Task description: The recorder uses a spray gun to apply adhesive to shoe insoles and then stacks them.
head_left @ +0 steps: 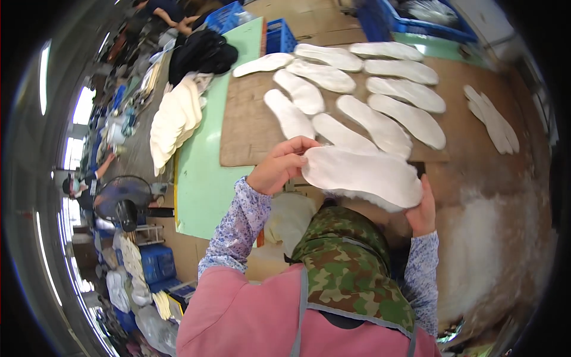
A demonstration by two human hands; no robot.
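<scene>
Holding: both hands grip 1 white fleecy insole (363,174) in the air, above the near edge of the brown board (250,128).
Left hand: the left hand (279,166) pinches the insole's left end, thumb on top, fingers curled under and closed on the material.
Right hand: the right hand (423,209) supports the insole's right, wider end from below; the fingers wrap its edge, the palm is mostly hidden behind it.
Held insole: it lies nearly flat, long axis running left to right, with a fluffy rim along its lower side.
Board: a brown sheet resting on the worktable, its left edge beside the pale green surface (205,160).
Laid-out insoles: about 10 white insoles (380,125) lie spread on the board, from its middle to its far edge, some touching or overlapping at the ends.
Right pair: 2 more insoles (492,118) lie overlapped near the right edge of the table, well apart from the main group.
Stack: a tall pile of cream insoles (172,122) sits at the left edge of the green surface, just below a black bundle (202,53).
Crates: blue plastic crates (279,37) stand at the far edge of the table.
Fleece: white fluffy material (488,256) covers the near right corner.
Clothing: floral sleeves, a pink top and a camouflage apron (345,268) fill the lower view.
Fan: a black fan (122,199) stands on the left, beyond the table.
</scene>
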